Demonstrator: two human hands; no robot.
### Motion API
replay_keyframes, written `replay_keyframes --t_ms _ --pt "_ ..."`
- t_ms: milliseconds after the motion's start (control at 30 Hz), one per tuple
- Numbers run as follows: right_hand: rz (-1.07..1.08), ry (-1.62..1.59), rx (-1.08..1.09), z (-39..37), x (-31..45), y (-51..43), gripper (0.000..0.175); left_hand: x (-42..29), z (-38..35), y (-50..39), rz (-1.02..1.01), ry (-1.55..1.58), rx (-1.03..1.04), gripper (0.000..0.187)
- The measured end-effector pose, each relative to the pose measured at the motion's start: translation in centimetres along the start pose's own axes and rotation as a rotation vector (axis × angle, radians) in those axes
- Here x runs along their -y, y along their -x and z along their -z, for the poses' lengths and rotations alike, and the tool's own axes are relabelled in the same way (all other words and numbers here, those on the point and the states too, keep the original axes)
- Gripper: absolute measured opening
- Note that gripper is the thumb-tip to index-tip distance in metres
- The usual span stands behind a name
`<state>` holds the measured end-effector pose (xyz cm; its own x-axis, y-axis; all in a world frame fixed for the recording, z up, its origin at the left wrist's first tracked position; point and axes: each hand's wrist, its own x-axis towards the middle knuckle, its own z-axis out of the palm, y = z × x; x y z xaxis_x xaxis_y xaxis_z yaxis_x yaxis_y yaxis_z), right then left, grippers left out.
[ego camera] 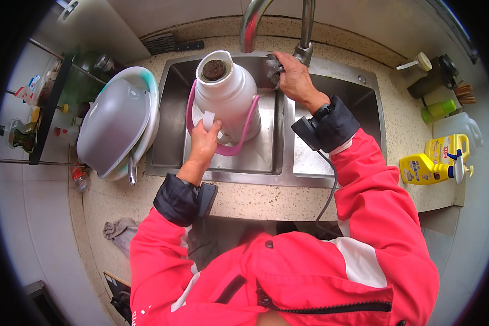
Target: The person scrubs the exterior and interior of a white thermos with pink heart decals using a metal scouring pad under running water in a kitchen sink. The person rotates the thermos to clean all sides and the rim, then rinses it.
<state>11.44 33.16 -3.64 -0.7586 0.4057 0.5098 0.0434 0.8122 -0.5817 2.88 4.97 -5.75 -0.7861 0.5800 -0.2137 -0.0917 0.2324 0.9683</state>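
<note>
A white thermos flask [228, 95] with a pink carrying handle [250, 122] stands in the left basin of a double stainless-steel sink [285, 163]. Its mouth faces up, with a dark brown cork stopper [214, 70] in it. My left hand [205, 140] grips the flask's white side handle [208, 121]. Just right of the flask, near the base of the faucet [304, 49], my right hand [295, 79] holds a grey scouring pad or cloth [274, 71] over the back of the sink. Part of the pad is hidden by the fingers.
Grey and white basins [114, 122] lean at the left. A knife [189, 45] lies behind the sink. Yellow cleaner bottles [424, 169], a green cup [438, 111] and jars stand at the right. A grey cloth [122, 234] lies at the lower left. The faucet spout [248, 32] arches above.
</note>
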Motion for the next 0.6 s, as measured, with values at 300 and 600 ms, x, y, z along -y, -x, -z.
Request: replay_keyframes --t_ms 300,600 --pt "-0.055 0.071 -0.089 1.0 0.8 1.8 0.037 1.1 -0.4 -0.2 0.001 -0.007 0.027 0.028" --pt "0.079 -0.059 -0.093 -3.6 12.9 6.8 0.054 0.6 -0.6 -0.1 -0.025 -0.058 0.020 0.022"
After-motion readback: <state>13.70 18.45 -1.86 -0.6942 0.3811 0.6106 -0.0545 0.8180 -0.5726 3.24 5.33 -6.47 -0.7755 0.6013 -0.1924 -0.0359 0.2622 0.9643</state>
